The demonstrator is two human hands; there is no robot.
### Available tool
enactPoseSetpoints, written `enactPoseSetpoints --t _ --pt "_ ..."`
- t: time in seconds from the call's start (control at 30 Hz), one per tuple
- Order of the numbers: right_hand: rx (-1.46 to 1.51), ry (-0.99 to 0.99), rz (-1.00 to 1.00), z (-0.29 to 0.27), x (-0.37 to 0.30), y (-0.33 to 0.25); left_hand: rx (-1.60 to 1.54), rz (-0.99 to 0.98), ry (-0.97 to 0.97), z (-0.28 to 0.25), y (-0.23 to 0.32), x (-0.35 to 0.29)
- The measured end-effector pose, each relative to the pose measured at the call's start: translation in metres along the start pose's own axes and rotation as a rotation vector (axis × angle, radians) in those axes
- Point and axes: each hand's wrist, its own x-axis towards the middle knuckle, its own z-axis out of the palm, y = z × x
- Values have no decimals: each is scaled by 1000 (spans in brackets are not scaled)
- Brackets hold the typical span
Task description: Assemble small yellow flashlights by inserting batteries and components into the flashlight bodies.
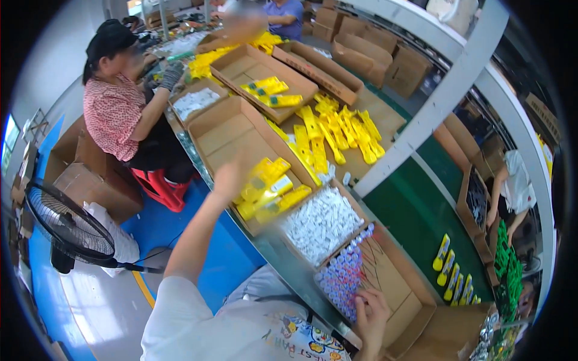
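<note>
My left hand (pixel 230 180), smeared by motion, is over a shallow cardboard tray (pixel 220 135), beside several yellow plastic housings (pixel 268 183) piled at its near end. Whether it touches one is unclear. My right hand (pixel 373 313) has its fingers bent together at the edge of a block of purple cylindrical cells (pixel 340 280) with thin red and dark wires. What its fingertips hold, if anything, is too small to make out. Between the two hands stands a box of small white plastic parts (pixel 322 225).
Loose yellow housings (pixel 343 132) lie beyond the tray. A green conveyor belt (pixel 403 210) carries a row of yellow-and-white pieces (pixel 448 271). A grey metal post (pixel 430 102) crosses at right. A co-worker (pixel 123 108) sits at left, near a black fan (pixel 69 225).
</note>
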Motion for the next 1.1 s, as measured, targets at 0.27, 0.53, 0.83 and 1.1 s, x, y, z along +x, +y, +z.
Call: enactPoseSetpoints --t 0.27,0.53,0.83,1.1 --pt "26 257 52 37 -14 11 -311 -27 -402 7 -45 45" --pt "38 280 9 44 -23 16 177 226 269 35 -94 22" --pt "-106 95 -359 31 54 -46 -1740 -375 -1072 -3 140 -110" --pt "905 -189 255 29 59 -19 -1780 -275 -894 6 190 -145"
